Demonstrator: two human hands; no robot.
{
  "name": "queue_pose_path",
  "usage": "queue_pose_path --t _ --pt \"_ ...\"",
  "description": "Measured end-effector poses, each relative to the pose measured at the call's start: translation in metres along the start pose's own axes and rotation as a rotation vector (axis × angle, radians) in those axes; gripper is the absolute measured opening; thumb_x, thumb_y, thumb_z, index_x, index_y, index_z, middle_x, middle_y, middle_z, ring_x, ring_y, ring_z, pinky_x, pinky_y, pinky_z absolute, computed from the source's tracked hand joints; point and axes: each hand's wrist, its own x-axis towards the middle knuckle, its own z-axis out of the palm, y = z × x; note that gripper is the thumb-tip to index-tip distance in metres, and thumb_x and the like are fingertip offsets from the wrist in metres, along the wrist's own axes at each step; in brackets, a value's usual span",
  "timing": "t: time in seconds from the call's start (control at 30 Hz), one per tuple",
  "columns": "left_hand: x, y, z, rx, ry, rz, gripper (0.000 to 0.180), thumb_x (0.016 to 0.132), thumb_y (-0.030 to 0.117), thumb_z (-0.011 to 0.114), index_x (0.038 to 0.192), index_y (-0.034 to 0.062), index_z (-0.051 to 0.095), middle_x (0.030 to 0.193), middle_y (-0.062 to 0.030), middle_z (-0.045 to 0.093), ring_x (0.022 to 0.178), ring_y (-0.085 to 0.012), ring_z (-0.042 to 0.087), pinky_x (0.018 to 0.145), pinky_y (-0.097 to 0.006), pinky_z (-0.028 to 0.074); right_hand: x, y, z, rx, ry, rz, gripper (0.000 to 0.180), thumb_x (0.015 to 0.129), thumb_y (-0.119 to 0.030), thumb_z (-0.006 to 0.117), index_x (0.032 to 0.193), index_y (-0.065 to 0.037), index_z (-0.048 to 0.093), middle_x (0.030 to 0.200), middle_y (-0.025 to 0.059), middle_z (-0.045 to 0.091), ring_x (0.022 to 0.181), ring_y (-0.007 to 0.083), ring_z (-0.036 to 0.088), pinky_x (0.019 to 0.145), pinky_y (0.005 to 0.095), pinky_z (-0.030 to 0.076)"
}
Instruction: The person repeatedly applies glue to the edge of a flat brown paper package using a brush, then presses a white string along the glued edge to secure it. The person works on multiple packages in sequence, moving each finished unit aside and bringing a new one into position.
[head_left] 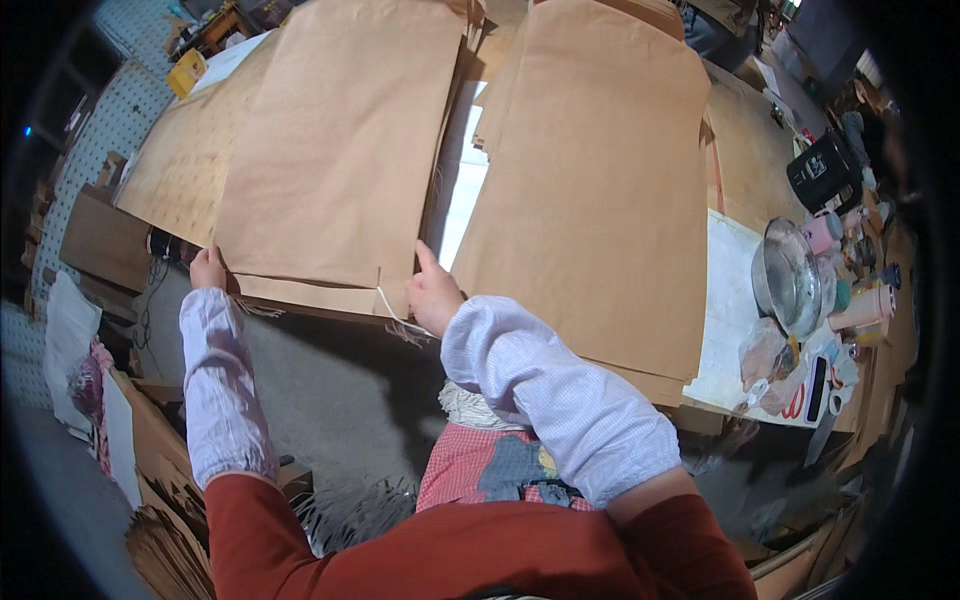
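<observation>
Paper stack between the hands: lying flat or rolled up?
Flat: the brown paper stack lies spread on the table, left hand and right hand at its near corners.

no readable text (pale marks (816, 168) on black container (825, 180), too small)

Bench (190, 150): pale plywood, bare toward the left. Left brown kraft-paper stack (340, 150) lies along it, near end at the front edge. Right brown kraft-paper stack (600, 190) beside it, narrow gap between; white sheeting (730, 300) shows there and at right. Right end cluttered: metal bowl (787, 280), pink-bodied container (865, 308), red-handled scissors (793, 403).
</observation>
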Motion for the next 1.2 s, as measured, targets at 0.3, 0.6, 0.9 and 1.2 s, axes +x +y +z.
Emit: queue_pose_path --t 0.3,0.6,0.9,1.2 --pt "-0.197 0.275 -0.068 -1.078 -0.447 0.447 0.044 0.102 0.035 0.043 0.129 0.0012 0.054 0.122 -0.0144 0.061 0.118 -0.0242 0.055 0.107 -0.042 0.036 -0.197 -0.005 -0.162 -0.12 -0.142 -0.141 0.032 0.092 -0.011 0.061 0.122 -0.001 0.06 0.103 0.0118 0.067 0.093 0.0209 0.065 0.082 0.0317 0.052" --pt "-0.34 0.38 -0.16 -2.476 -1.388 0.831 0.058 0.095 0.056 0.05 0.141 0.0206 0.044 0.113 -0.004 0.067 0.101 -0.0206 0.06 0.097 -0.041 0.04 -0.334 0.009 -0.363 -0.889 1.106 0.035 0.028 0.093 -0.007 0.057 0.12 0.001 0.06 0.096 0.0134 0.066 0.085 0.0244 0.062 0.079 0.0341 0.049" --pt "-0.347 0.41 -0.187 -2.225 -1.613 0.473 0.061 0.097 0.055 0.045 0.138 0.0099 0.046 0.114 -0.0091 0.067 0.108 -0.0256 0.059 0.103 -0.043 0.04 -0.352 0.008 -0.388 -1.52 0.718 0.179 0.043 0.077 0.006 0.061 0.118 -0.005 0.062 0.098 0.0116 0.058 0.093 0.028 0.059 0.08 0.0358 0.048" --pt "-0.375 0.421 -0.101 -1.015 -1.238 0.994 0.016 0.071 0.0 0.067 0.07 0.0058 0.051 0.068 -0.01 0.054 0.058 -0.0299 0.055 0.052 -0.039 0.043 -0.276 -0.012 -0.523 -0.518 1.275 0.039 0.025 0.083 -0.02 0.073 0.085 0.005 0.068 0.07 0.0079 0.068 0.055 0.0121 0.063 0.051 0.0278 0.05"
